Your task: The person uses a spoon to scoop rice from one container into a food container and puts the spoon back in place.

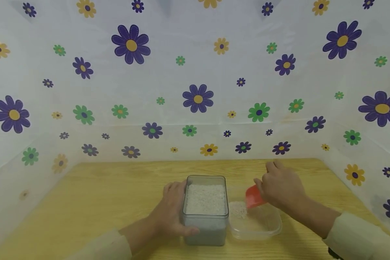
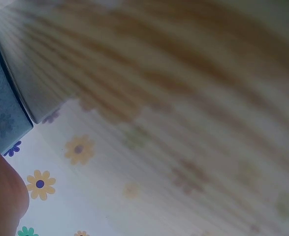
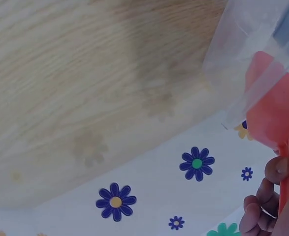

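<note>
A red scoop (image 1: 254, 197) is held by its handle in my right hand (image 1: 282, 186), its bowl tipped down inside a clear plastic container (image 1: 255, 234). White rice (image 1: 238, 209) lies in the left part of that container. Curled fingers wrap the scoop (image 3: 272, 108) handle in the right wrist view. Directly left stands a tall bluish see-through bin (image 1: 205, 231), filled high with rice (image 1: 205, 199). My left hand (image 1: 173, 209) holds this bin at its left side, thumb across the front and fingers behind. In the left wrist view only part of the bin (image 2: 4, 108) shows.
The wooden table (image 1: 117, 195) spreads beneath both containers. A white flower-printed sheet (image 1: 169, 79) rises behind the table and along both sides. The bin and the shallow container stand close side by side.
</note>
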Available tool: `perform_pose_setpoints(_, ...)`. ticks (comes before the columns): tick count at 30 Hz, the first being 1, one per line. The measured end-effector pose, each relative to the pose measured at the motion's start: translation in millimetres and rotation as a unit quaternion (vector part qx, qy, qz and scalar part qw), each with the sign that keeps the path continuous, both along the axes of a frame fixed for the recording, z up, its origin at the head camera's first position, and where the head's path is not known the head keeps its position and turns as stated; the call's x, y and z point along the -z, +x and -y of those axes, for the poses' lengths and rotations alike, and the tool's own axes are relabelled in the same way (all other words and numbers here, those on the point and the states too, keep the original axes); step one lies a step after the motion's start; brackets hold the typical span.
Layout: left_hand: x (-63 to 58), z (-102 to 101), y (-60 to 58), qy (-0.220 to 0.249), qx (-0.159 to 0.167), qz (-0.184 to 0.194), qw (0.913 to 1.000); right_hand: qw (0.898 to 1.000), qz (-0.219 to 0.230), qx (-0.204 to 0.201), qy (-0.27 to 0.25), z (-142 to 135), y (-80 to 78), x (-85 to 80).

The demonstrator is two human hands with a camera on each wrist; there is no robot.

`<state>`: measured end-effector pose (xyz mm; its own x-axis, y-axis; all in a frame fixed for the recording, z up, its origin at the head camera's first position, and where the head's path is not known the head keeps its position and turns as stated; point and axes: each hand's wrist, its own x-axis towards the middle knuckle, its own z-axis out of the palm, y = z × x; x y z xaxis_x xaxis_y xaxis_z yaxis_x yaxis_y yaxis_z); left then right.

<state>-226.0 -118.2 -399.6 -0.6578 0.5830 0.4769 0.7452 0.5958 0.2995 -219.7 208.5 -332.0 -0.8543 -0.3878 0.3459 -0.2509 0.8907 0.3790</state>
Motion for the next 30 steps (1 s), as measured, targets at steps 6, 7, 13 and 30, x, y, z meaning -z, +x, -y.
perform_pose_setpoints(6,-1.9,0,-0.2,0.003,-0.004,0.015,0.9999,0.991,-0.073,-0.062,0.097,2,3.6,-8.9)
perform_pose_setpoints(7,-2.3,0,0.0,0.003,-0.007,0.019,0.9998,0.988,-0.088,-0.072,0.107,2,4.2,-10.5)
perform_pose_setpoints(13,-1.4,0,-0.5,0.001,-0.004,0.008,1.0,0.975,-0.139,-0.109,0.131,5,8.3,-25.3)
perform_pose_setpoints(30,0.6,0,-1.9,-0.002,0.0,-0.007,1.0,0.969,-0.181,-0.166,-0.032,42,10.8,-100.6)
